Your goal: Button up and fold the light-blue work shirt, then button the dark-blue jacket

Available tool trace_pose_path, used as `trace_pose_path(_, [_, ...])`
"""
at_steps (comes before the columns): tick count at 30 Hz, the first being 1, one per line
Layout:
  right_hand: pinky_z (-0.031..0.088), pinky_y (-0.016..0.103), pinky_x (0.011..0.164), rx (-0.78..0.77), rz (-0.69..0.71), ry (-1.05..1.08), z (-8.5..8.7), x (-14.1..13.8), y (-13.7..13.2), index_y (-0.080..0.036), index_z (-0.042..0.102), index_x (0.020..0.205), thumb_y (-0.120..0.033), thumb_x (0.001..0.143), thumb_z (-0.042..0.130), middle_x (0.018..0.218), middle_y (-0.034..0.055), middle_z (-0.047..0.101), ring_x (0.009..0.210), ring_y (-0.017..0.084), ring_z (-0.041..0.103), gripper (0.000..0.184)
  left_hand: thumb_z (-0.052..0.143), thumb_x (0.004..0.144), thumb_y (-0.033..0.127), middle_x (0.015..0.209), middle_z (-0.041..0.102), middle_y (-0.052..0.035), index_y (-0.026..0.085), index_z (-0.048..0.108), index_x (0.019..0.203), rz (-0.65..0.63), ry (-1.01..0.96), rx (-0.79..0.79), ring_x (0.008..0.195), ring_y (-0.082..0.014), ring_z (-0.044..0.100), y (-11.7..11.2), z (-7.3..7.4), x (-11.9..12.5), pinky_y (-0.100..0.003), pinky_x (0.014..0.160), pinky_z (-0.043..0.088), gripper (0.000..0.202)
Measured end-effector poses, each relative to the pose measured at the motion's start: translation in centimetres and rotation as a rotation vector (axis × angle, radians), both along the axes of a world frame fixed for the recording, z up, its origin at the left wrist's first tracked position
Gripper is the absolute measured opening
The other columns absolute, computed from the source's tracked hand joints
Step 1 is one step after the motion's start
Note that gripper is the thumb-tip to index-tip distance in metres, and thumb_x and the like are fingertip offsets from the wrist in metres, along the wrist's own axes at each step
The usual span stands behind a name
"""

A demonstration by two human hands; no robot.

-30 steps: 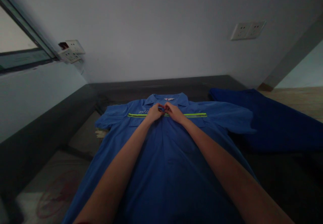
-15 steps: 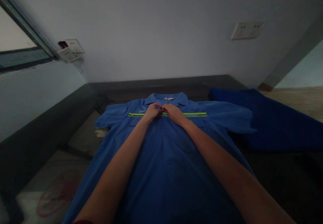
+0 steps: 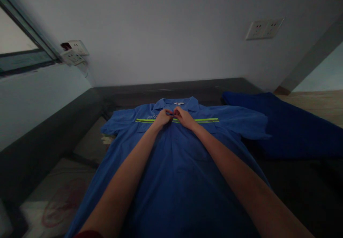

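Observation:
A blue short-sleeved work shirt point(image 3: 174, 173) lies flat, front side up, its collar pointing away from me. A yellow-green reflective stripe point(image 3: 206, 120) crosses its chest. My left hand point(image 3: 162, 118) and my right hand point(image 3: 183, 117) meet at the middle of the chest just below the collar. Both hands have their fingers pinched on the shirt's front placket. What lies between the fingertips is too small to make out.
A darker blue garment point(image 3: 289, 127) lies to the right of the shirt. A dark raised ledge point(image 3: 48, 138) runs along the left and the back. Wall sockets point(image 3: 264, 29) sit on the back wall, and more sockets point(image 3: 73, 52) at the left by a window.
Both hands have stayed at the shirt's upper placket, with only small finger movements. The view has shifted down very slightly.

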State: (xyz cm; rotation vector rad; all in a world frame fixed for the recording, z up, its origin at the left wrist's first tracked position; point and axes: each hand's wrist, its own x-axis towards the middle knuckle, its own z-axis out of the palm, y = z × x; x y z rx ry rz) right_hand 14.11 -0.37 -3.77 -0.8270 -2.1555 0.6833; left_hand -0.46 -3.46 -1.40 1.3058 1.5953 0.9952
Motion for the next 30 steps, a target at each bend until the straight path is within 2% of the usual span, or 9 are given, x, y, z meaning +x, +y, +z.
trace_pose_path(3, [0.035,0.023,0.061,-0.050,0.024,0.079,-0.01,0.08,0.02,-0.020,0.046,0.086,-0.011,0.077,0.048,0.067,-0.0048,0.049,0.062,0.014,0.050,0.014,0.065,0.069,0.004,0.052,0.053,0.0067,0.013,0.056,0.094,-0.023,0.018,-0.028,0.047,-0.0086,0.052,-0.18,0.54,-0.08,-0.019,0.052,0.043,0.028])
trace_pose_path(7, [0.035,0.024,0.063,-0.015,0.028,0.109,0.02,0.03,-0.20,-0.020,0.046,0.083,-0.012,0.077,0.046,0.069,-0.0034,0.050,0.064,0.014,0.050,0.011,0.064,0.072,0.006,0.055,0.054,0.0061,0.014,0.054,0.096,-0.034,0.023,-0.035,0.049,-0.0092,0.053,-0.55,0.82,-0.02,-0.021,0.053,0.046,0.028])
trace_pose_path(18, [0.036,0.025,0.062,-0.076,-0.010,0.201,0.07,-0.14,-0.18,-0.021,0.045,0.078,-0.013,0.071,0.048,0.069,-0.0028,0.050,0.065,0.015,0.049,0.011,0.060,0.073,0.001,0.055,0.052,0.0067,0.014,0.051,0.096,-0.096,0.081,-0.019,0.046,-0.0083,0.049,-0.51,0.74,0.12,-0.019,0.051,0.041,0.028])
trace_pose_path(23, [0.036,0.024,0.061,-0.125,-0.019,0.206,0.11,-0.15,0.14,-0.020,0.045,0.076,-0.012,0.068,0.048,0.067,-0.0035,0.049,0.062,0.014,0.048,0.012,0.064,0.070,0.004,0.059,0.055,0.0050,0.014,0.053,0.096,-0.121,0.299,0.056,0.051,-0.0103,0.053,-0.20,0.49,-0.07,-0.020,0.054,0.041,0.030])
trace_pose_path(30, [0.036,0.025,0.062,-0.139,-0.018,0.177,-0.05,-0.18,0.51,-0.020,0.046,0.075,-0.012,0.068,0.047,0.067,-0.0029,0.050,0.063,0.014,0.047,0.011,0.065,0.066,0.004,0.076,0.065,-0.0023,0.015,0.056,0.097,-0.087,0.563,0.154,0.072,-0.0168,0.062,-0.69,0.68,0.52,-0.023,0.065,0.044,0.034])
